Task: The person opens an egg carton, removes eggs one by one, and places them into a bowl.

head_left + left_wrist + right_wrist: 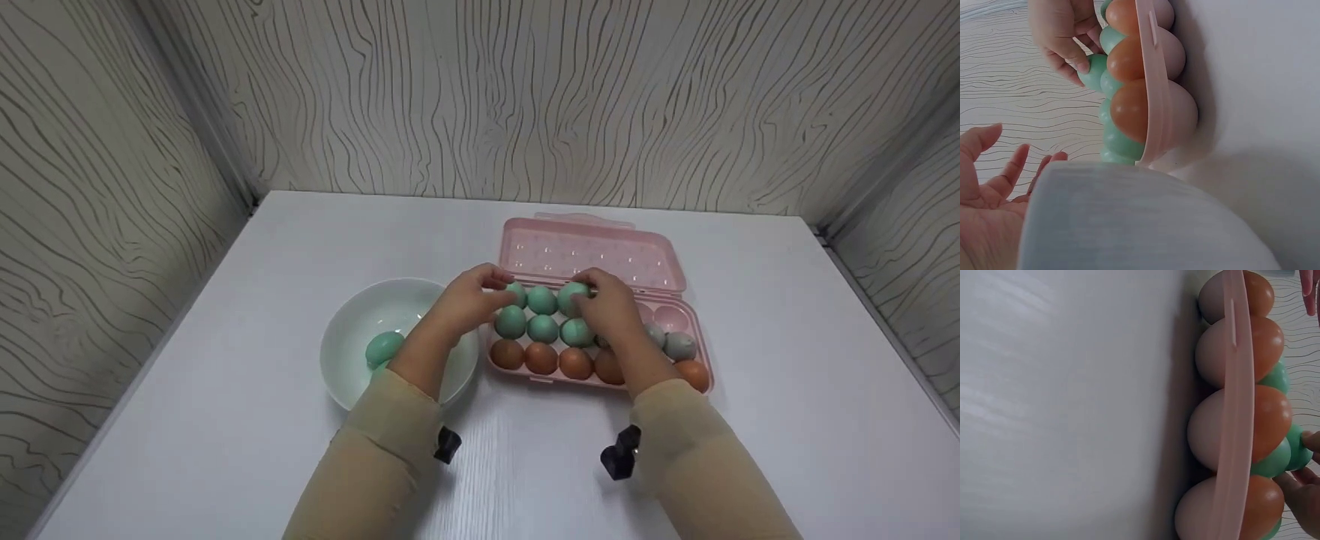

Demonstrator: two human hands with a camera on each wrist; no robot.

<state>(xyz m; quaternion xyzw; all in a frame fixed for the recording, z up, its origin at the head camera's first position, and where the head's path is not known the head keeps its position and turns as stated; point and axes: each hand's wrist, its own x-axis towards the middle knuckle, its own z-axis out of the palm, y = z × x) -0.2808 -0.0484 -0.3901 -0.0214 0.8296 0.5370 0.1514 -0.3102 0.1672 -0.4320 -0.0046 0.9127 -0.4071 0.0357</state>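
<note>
My right hand (613, 306) pinches a green egg (570, 298) between thumb and fingers, at the back row of a pink egg carton (702, 352). The left wrist view shows this egg (1090, 74) raised over its neighbours. My left hand (469, 301) hovers over the carton's left end with fingers apart, close to the green eggs (511, 322) there. Nothing lies between those fingers in the left wrist view, where the palm (988, 219) faces up past the bowl's side. Brown eggs (541, 358) line the carton's front row; my right wrist hides part of it.
Left of the carton stands a white bowl (335, 322) with green eggs (385, 349) inside, partly behind my left forearm. The carton's lid (592, 255) lies folded back. Grey-blue eggs (680, 346) sit at the right end, near unfilled cups (670, 318). Patterned walls (480, 97) bound the white table (787, 300).
</note>
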